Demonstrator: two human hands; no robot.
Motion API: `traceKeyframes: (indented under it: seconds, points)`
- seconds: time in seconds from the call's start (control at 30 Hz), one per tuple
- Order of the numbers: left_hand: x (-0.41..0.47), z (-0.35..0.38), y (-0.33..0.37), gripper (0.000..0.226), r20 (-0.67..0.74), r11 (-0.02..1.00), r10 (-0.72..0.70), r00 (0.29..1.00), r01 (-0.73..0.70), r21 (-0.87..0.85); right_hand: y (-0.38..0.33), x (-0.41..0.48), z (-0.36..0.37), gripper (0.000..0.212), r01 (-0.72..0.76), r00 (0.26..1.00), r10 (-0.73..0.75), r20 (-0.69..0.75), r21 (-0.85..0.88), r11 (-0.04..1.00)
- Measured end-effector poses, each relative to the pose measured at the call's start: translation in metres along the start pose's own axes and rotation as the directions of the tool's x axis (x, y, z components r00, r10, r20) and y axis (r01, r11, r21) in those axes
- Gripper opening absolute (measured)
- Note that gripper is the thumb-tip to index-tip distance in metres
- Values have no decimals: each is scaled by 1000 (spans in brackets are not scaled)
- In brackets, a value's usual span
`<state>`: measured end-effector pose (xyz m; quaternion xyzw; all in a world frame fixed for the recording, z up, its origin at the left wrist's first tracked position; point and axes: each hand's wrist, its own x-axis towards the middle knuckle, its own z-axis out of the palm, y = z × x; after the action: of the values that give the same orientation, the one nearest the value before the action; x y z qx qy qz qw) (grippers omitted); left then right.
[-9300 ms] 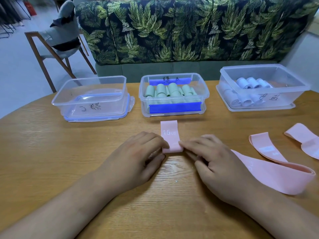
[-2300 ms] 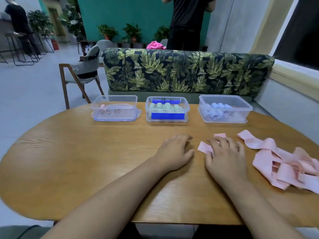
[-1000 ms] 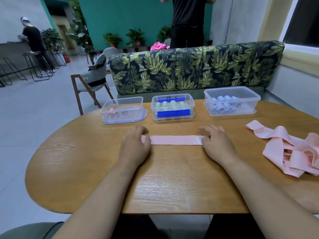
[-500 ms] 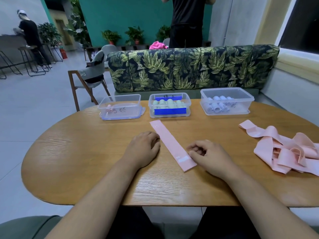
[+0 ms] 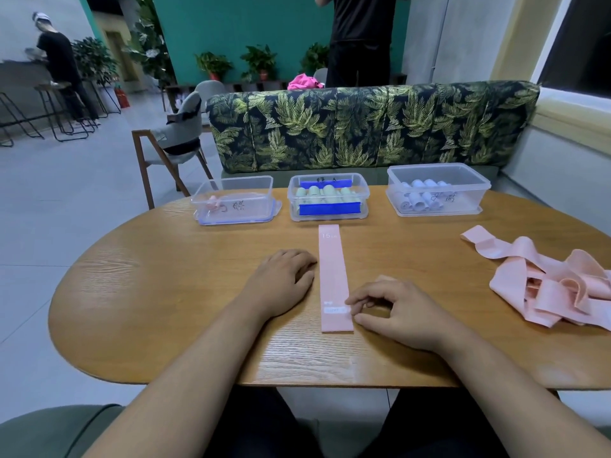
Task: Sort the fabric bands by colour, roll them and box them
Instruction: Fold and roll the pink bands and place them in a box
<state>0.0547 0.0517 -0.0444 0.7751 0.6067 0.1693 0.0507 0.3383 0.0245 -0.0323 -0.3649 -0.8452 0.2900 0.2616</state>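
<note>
I read the right hand (image 5: pixel 401 312) as curled. Its index fingertip is on the near end of the long flat pink fabric band (image 5: pixel 333 279), by a small white label, and the thumb lies along the band's right edge. I cannot tell whether that is a pinch or only a touch. The left hand (image 5: pixel 284 282) lies palm down on the oval wooden table (image 5: pixel 165 292). Its fingers are relaxed and its fingertips are just beside the band's left edge.

The band lies unrolled and straight between the hands, running from 6 o'clock to 12 o'clock. A printed "15" marks its far end, which stops just short of the middle box.

Three clear plastic boxes stand in a row along the table's far edge:
- The left box (image 5: pixel 238 193), at 11 o'clock, holds one small pink roll (image 5: pixel 212 202) against its left wall.
- The middle box (image 5: pixel 363 193), at 12 o'clock, carries blue tape strips and is packed with pale green rolls (image 5: pixel 325 191).
- The right box (image 5: pixel 476 200), at 1 o'clock, holds pale bluish-white rolls (image 5: pixel 418 201).

A loose heap of pink bands (image 5: pixel 555 289) sits at 3 o'clock, well apart from the right hand.

Behind the boxes I see a leaf-print sofa back (image 5: pixel 363 127). A wooden chair (image 5: pixel 172 143) stands at 10 o'clock. A person in black (image 5: pixel 360 38) stands behind the sofa.
</note>
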Motion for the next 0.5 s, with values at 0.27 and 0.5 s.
traceKeyframes:
  seconds: [0.27,0.5]
  points:
    - [-52,-7,29,13,-118,936,144,983,-173,-306,1,-4,3,29,77,994,-79,-79,-25,997]
    - [-74,-11,40,30,-11,919,234,972,-225,-324,-6,-9,17,21,127,990,-134,-39,-153,980]
